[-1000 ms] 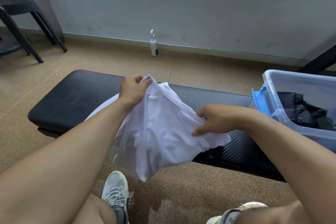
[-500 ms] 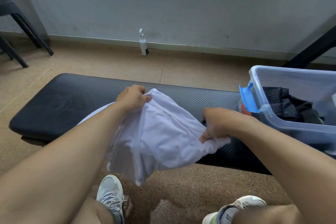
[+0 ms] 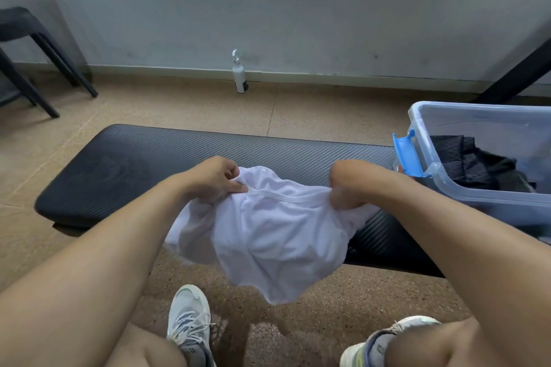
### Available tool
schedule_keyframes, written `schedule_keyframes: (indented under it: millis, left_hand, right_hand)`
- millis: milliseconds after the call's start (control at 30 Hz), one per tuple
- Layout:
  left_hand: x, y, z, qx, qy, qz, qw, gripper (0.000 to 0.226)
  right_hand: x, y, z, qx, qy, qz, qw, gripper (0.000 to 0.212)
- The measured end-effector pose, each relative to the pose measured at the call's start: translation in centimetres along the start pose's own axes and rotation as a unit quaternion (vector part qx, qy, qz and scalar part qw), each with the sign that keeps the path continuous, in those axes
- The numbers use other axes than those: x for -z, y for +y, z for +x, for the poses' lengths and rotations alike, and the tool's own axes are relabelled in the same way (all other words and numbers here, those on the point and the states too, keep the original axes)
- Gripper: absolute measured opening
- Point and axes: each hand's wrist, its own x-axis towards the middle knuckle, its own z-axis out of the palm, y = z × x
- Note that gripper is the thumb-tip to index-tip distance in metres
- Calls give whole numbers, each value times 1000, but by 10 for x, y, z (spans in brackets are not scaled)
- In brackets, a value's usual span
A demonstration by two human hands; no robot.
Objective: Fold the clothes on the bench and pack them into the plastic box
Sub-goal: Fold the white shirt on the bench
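Observation:
A white garment (image 3: 277, 235) hangs crumpled over the front edge of the black padded bench (image 3: 119, 167). My left hand (image 3: 216, 179) pinches its top hem on the left. My right hand (image 3: 347, 185) grips the same hem on the right, fingers tucked into the cloth. The hem is stretched between both hands, and the lower part droops toward the floor. The clear plastic box (image 3: 489, 197) with a blue latch (image 3: 407, 155) stands at the bench's right end and holds dark folded clothes (image 3: 471, 164).
A white spray bottle (image 3: 239, 74) stands by the wall beyond the bench. Black stool legs (image 3: 44, 68) are at the far left, and a black slanted leg (image 3: 512, 74) at the far right. My shoes (image 3: 187, 319) rest on the floor below the garment.
Both hands have lowered and spread apart along the garment's hem, pulling it straighter across the bench. My right hand has turned its fingers down into the cloth.

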Motion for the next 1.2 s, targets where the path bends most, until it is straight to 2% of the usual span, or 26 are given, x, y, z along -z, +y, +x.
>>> schedule_keyframes:
  millis: [33, 100, 200, 267, 333, 400, 433, 500, 600, 667, 733, 800, 867, 900, 933, 1000, 1033, 1067, 1133, 1200]
  left_hand:
    - [-1, -1, -3, -14, 25, -19, 999, 30]
    - [2, -2, -7, -28, 80, -125, 989, 24]
    - [18, -6, -22, -54, 168, -309, 935, 22]
    - [28, -5, -25, -76, 202, -362, 907, 32]
    - [31, -1, -29, -95, 225, -404, 882, 37]
    - [35, 1, -36, -117, 231, -434, 863, 38]
    - [38, 0, -41, -127, 229, -438, 860, 35]
    - [44, 0, -49, -148, 218, -438, 859, 25]
    - [48, -1, -60, -160, 206, -446, 856, 22]
    - [48, 0, -68, -139, 235, -402, 874, 21]
    - [45, -1, -71, -93, 266, -292, 914, 31]
    - [39, -2, -78, -71, 251, -184, 948, 39]
    - [36, -1, -86, -80, 194, -172, 963, 41]
    - [36, 1, -91, -91, 157, -233, 955, 44]
    - [37, 5, -98, -101, 115, -328, 932, 45]
    - [41, 11, -109, -118, 28, -516, 848, 48]
    - [43, 11, -112, -130, -5, -564, 816, 50]
    - [43, 12, -112, -136, -20, -579, 804, 52]
    - [41, 13, -110, -124, -6, -554, 823, 55]
    - [37, 16, -107, -109, 28, -520, 847, 55]
  right_hand:
    - [1, 2, 0, 1, 12, 33, 999, 12]
    - [6, 7, 1, 2, 43, 112, 993, 14]
    - [19, 11, 0, 8, 122, 224, 967, 6]
    - [24, 16, 1, 3, 107, 301, 948, 25]
    - [28, 19, -2, 8, 59, 297, 953, 47]
    - [36, 22, -9, 21, 27, 242, 970, 40]
    - [43, 23, -15, 25, 31, 229, 973, 35]
    - [58, 27, -28, 42, 87, 252, 963, 38]
    - [76, 32, -45, 90, 155, 385, 906, 31]
    - [82, 28, -55, 118, 144, 445, 876, 26]
    - [84, 24, -65, 147, 101, 464, 868, 18]
    - [88, 20, -83, 177, 53, 456, 870, 17]
    - [98, 17, -106, 230, 20, 443, 866, 19]
    - [104, 16, -119, 263, 12, 439, 859, 18]
    - [111, 15, -132, 292, 10, 443, 848, 18]
    - [122, 14, -154, 344, -19, 483, 805, 10]
    - [127, 16, -160, 365, -40, 507, 780, 10]
    - [132, 15, -165, 376, -59, 522, 763, 15]
    - [135, 16, -165, 359, -70, 520, 772, 10]
    - [134, 18, -159, 312, -57, 489, 813, 13]
